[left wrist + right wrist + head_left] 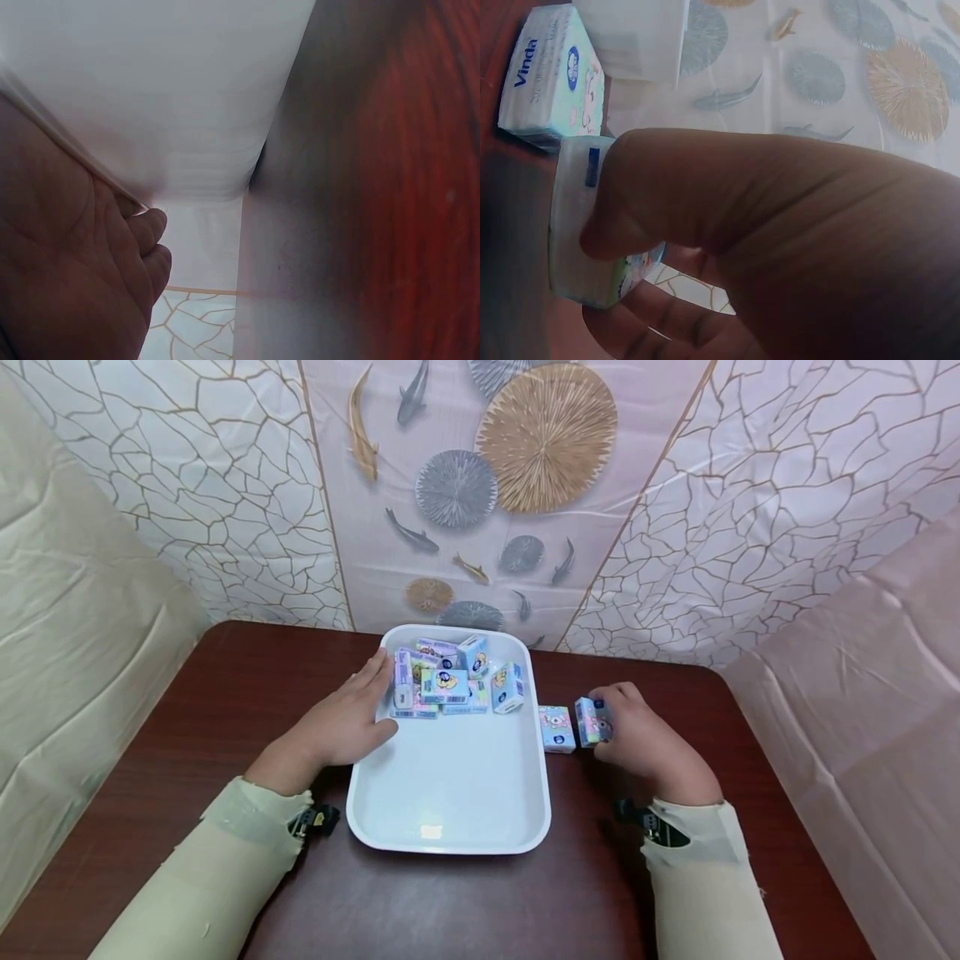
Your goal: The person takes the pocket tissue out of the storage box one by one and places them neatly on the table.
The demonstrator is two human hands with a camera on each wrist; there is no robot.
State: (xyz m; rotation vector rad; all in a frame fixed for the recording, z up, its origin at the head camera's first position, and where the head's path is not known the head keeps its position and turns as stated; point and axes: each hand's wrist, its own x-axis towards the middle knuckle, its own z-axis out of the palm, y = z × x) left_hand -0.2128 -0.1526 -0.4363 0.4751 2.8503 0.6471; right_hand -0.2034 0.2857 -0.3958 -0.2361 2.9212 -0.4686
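A white tray [450, 785] lies on the table, with several small tissue packs [444, 685] heaped at its far end. My left hand [345, 722] rests on the tray's left rim, its fingers extended along the edge and the thumb over the inside. In the left wrist view that hand [75, 232] lies against the tray's outer wall [172, 97]. To the right of the tray, my right hand [641, 735] pinches a tissue pack [591, 723] between thumb and fingers. Another Vinda tissue pack [557, 729] sits between it and the tray's right side.
The dark red-brown wooden table [465, 902] carries everything. A patterned cloth [457, 560] with fish and round leaf shapes hangs behind it. Pale cloth walls [862, 693] stand at both sides.
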